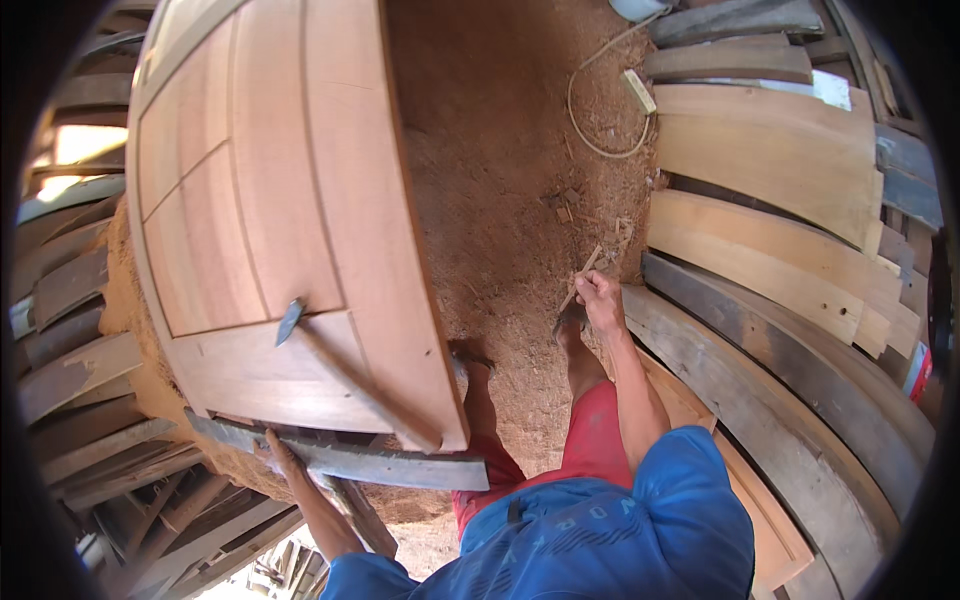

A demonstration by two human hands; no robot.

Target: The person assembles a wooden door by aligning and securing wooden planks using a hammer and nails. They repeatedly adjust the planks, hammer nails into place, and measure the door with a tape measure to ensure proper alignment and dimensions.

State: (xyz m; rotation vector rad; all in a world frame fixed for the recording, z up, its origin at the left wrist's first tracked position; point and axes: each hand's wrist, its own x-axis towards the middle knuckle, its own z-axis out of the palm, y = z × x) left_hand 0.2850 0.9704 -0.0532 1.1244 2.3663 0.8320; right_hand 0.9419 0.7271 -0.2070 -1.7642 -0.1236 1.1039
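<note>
Two hands in the head view, and they're well apart. The right hand (600,298) is pinched shut on a thin wood strip (591,262), which sticks up past the fingers at a slant, over the floor (480,170) and to the right of the big panel. The left hand (284,460) is way over at the near end of things, up against a long dark grey board (385,463); can't really tell if it's clamped on it or just resting there.

That board runs along the near edge of a reddish-brown wooden panel (275,200) with grooved sections, like a door, which fills much of the left side. A hammer (365,381) lies at a slant on its near end, metal head pointing away from the person and handle reaching back toward the near right corner.

Floor's brown and dusty, with some wood scraps (566,208) scattered on it. A pale power strip (638,91) on a looped cord (572,112) sits farther off, next to stacked planks (765,150) on the right.
</note>
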